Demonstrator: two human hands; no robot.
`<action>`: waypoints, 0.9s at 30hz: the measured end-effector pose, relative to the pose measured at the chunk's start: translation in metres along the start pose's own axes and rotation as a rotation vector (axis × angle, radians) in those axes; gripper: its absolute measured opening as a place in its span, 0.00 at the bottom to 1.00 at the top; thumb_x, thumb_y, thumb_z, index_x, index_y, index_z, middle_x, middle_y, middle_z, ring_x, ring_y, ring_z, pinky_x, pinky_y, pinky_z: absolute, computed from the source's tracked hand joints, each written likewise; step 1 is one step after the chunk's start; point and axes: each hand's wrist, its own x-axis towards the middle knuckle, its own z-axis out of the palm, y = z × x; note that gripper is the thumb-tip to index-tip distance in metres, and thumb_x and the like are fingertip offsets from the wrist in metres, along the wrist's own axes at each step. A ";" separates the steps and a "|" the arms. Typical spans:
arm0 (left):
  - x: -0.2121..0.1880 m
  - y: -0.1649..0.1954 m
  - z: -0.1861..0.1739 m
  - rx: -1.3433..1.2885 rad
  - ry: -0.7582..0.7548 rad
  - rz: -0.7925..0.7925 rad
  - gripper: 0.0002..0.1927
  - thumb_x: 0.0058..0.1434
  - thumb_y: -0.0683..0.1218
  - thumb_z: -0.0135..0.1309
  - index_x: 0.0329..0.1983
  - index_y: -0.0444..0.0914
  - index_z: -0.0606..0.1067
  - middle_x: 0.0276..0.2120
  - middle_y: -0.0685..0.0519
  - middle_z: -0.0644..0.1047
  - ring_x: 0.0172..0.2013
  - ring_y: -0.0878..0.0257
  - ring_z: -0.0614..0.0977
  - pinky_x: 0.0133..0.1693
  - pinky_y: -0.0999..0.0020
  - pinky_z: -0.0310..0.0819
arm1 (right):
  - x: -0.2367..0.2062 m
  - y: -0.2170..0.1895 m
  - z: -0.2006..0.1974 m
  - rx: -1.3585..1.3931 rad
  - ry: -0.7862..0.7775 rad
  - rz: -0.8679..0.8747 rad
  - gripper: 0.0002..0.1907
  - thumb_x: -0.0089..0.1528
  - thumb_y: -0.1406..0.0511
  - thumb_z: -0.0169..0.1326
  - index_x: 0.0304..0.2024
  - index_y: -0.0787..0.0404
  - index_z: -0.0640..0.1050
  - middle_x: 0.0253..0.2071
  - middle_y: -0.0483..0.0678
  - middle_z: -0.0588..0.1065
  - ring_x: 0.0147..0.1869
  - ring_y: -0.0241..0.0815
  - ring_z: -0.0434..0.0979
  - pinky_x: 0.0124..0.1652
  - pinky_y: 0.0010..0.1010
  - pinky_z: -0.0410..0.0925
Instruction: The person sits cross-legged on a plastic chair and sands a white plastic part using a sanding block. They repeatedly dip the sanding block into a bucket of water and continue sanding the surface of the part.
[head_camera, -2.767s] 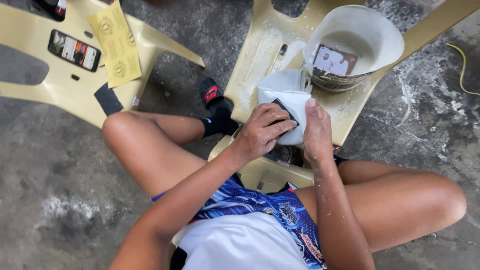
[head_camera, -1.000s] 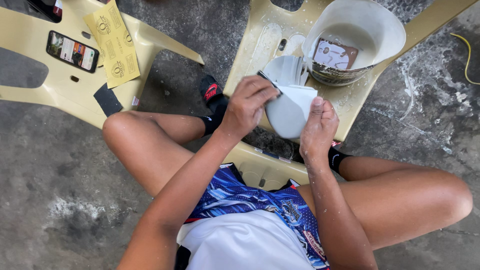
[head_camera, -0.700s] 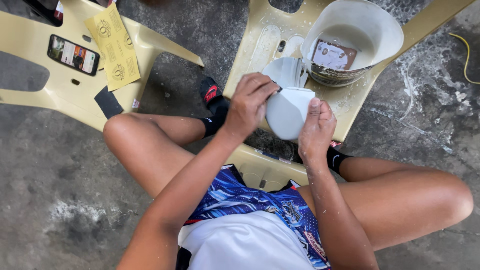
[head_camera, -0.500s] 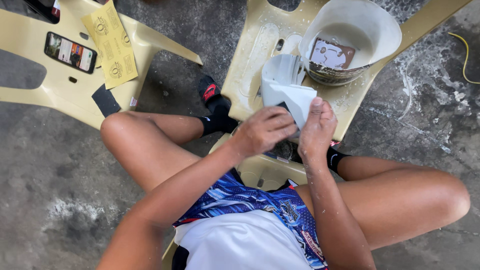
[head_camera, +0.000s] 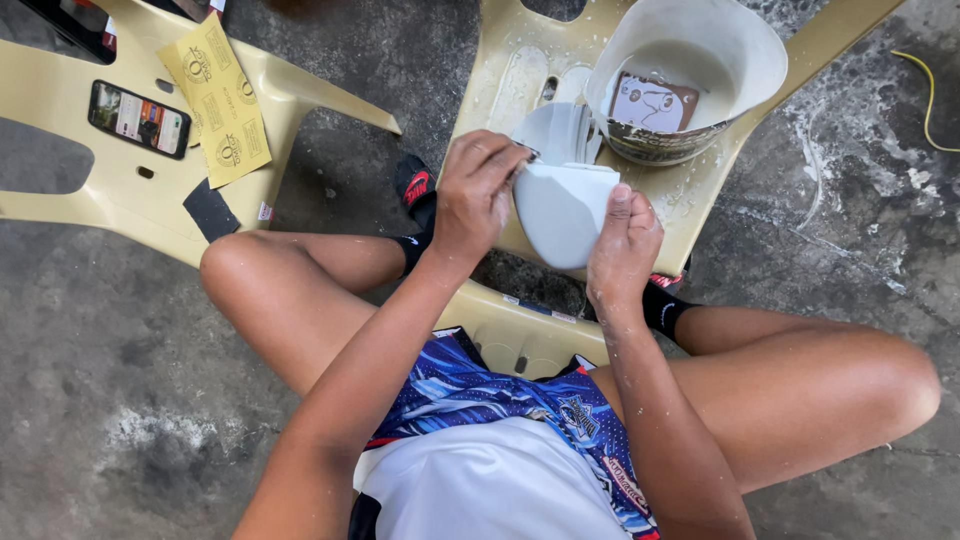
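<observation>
Two hands on pale part

Bucket on the right chair, rounded piece before it between both hands, phone and sandpaper sheet on the left chair.
</observation>
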 end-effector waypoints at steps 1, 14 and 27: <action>-0.001 0.000 0.001 -0.014 0.029 -0.023 0.19 0.56 0.32 0.52 0.50 0.35 0.80 0.48 0.46 0.78 0.54 0.47 0.78 0.59 0.54 0.73 | 0.000 0.000 0.000 -0.009 0.013 0.008 0.22 0.75 0.55 0.44 0.35 0.66 0.74 0.30 0.41 0.73 0.35 0.28 0.66 0.37 0.25 0.66; -0.003 0.009 0.009 -0.057 0.066 -0.061 0.14 0.59 0.34 0.56 0.49 0.34 0.79 0.48 0.47 0.78 0.55 0.49 0.79 0.60 0.56 0.74 | -0.003 0.004 0.003 0.064 -0.002 0.024 0.22 0.75 0.55 0.44 0.37 0.66 0.75 0.32 0.42 0.76 0.36 0.28 0.70 0.38 0.24 0.68; -0.012 0.009 0.014 -0.084 0.036 0.040 0.15 0.55 0.32 0.57 0.46 0.35 0.79 0.47 0.47 0.78 0.54 0.49 0.78 0.60 0.54 0.74 | -0.003 0.003 0.007 0.192 -0.001 0.054 0.21 0.74 0.56 0.45 0.38 0.67 0.76 0.33 0.43 0.76 0.36 0.28 0.69 0.38 0.24 0.68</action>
